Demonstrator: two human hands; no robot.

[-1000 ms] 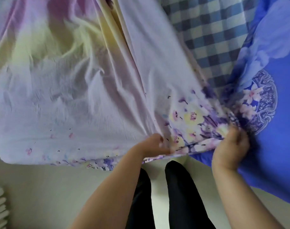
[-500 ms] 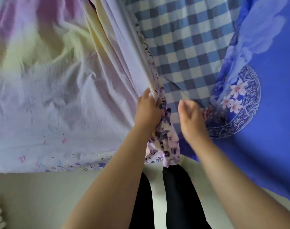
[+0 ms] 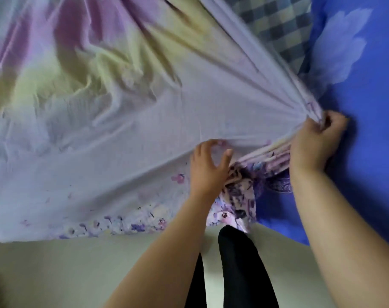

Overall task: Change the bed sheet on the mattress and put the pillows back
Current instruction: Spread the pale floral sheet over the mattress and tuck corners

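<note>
My right hand (image 3: 315, 141) gripped the bunched sheet (image 3: 127, 134) at the near right; my left hand (image 3: 208, 163) lay spread, fingers loose, on it. Gathered folds could slip free.

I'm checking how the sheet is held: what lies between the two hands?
In the head view, bunched folds of the pastel sheet span from the left hand to the right hand.

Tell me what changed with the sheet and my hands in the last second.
The right hand took hold of the pastel sheet and pulled it right, covering most of the checked mattress. The left hand loosened its grip, fingers now spread. The blue cover stayed put.
</note>
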